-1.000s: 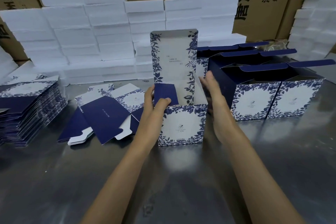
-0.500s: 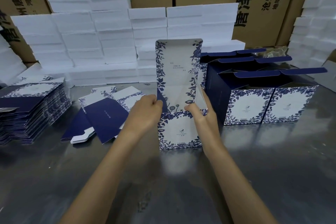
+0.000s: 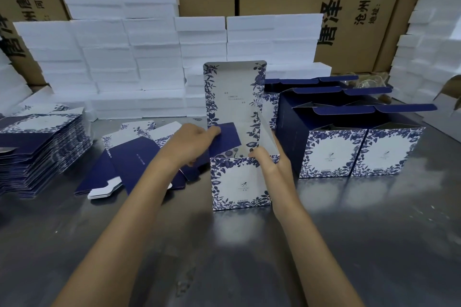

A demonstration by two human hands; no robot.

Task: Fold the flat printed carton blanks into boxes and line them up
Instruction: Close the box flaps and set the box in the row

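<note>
- My left hand (image 3: 192,143) pinches the navy side flap (image 3: 228,136) of one open box (image 3: 240,183).
- My right hand (image 3: 273,164) grips its front rim.
- Two finished boxes (image 3: 361,154) show in front, more behind.

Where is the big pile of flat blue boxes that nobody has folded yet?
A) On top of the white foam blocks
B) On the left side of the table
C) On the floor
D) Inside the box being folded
B: the stack of flat blanks sits on the metal table at its left edge, well left of the box being folded and in front of the white foam blocks.
</note>
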